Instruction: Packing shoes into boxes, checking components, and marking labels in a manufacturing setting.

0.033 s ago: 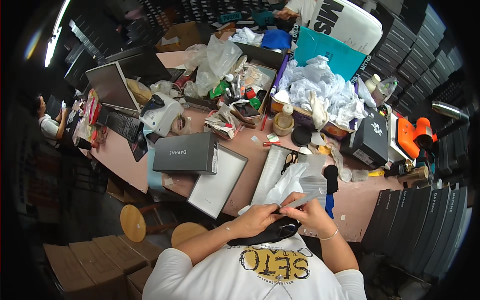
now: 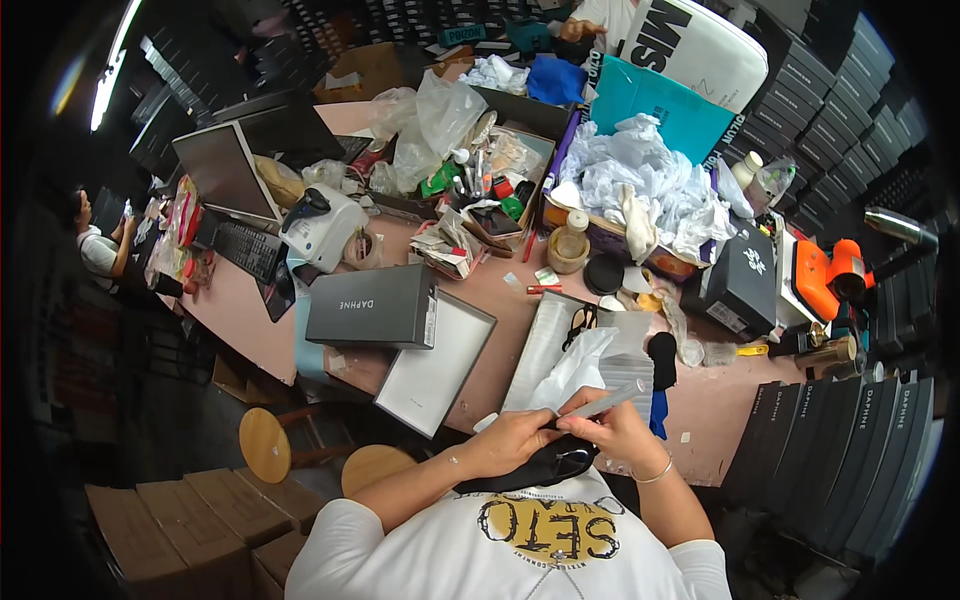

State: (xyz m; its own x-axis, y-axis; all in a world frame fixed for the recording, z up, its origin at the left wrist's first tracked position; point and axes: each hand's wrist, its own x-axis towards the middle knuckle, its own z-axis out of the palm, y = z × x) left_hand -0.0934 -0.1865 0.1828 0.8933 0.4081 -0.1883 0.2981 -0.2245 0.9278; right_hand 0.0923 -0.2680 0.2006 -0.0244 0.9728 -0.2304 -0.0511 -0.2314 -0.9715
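Note:
At the table's front edge, close to my body, my left hand [image 2: 511,441] is closed on a black shoe [image 2: 568,459], whose shiny side shows below the fingers. My right hand [image 2: 616,430] meets it at the fingertips and pinches a pale translucent stick [image 2: 612,400] that points up to the right. The fingers hide where the stick meets the shoe. Just beyond my hands lies an open shoebox [image 2: 540,335] with white tissue [image 2: 577,372] and a black strappy shoe [image 2: 582,322] in it.
Left of the hands are a closed grey shoebox [image 2: 370,307] and a pale box lid [image 2: 440,362]. A carton of crumpled paper [image 2: 640,180] stands behind, near a glue jar [image 2: 569,243]. Stacked shoeboxes [image 2: 830,440] flank the right; stools [image 2: 266,446] stand left. Another person [image 2: 100,245] sits far left.
Both hands keep their hold and place; the stick's angle shifts very slightly. More of the shoe's shiny dark side shows. Nothing else has visibly moved.

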